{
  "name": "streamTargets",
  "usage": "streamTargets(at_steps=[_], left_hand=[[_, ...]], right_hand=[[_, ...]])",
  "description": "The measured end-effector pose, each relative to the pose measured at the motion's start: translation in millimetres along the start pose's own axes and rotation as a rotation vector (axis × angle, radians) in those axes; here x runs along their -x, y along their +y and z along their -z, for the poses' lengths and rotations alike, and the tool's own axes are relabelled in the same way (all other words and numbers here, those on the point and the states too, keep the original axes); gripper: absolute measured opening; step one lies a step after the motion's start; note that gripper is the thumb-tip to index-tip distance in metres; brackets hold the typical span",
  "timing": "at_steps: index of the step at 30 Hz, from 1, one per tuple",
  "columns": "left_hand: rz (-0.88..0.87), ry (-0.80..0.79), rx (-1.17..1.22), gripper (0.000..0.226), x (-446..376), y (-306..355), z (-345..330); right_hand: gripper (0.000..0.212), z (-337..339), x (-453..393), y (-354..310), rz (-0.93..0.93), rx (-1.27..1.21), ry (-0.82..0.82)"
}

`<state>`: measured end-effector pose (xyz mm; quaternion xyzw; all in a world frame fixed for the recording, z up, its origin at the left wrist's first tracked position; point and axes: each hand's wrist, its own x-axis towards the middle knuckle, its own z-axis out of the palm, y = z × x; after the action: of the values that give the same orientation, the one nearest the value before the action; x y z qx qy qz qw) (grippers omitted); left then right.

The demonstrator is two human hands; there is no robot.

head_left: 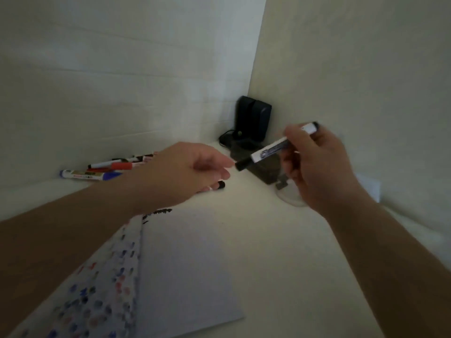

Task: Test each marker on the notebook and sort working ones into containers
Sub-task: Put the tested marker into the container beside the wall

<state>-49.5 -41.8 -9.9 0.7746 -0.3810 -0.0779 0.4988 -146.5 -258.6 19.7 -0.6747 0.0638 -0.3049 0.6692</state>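
Your right hand (314,164) holds a white marker (275,147) in the air above the white table (268,240), its black cap at your left hand (192,172).

The marker's label is too blurred to read. Its long axis slants, cap end low and left, the other end high and right past your curled fingers. Your left fingertips reach the cap; I cannot tell whether they pinch it. That hand hides most of another marker with a black end (220,185). The open notebook (170,264) lies below, partly covered by your left arm. More markers (102,170) lie by the wall.
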Motion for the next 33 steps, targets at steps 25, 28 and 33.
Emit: streamTargets(at_steps=[25,28,33], left_hand=[[0.112,-0.071,-0.836,0.016,-15,-87,34],[0.044,-0.060,-0.967,0.025,-14,-93,31],[-0.128,0.085,-0.849,0.020,-5,-75,31]], right_hand=[[0.018,-72,-18,78,-0.081,0.684,-0.287],[0.018,-84,-20,102,0.064,0.900,-0.304],[0.028,-92,-11,110,0.409,1.128,-0.492]])
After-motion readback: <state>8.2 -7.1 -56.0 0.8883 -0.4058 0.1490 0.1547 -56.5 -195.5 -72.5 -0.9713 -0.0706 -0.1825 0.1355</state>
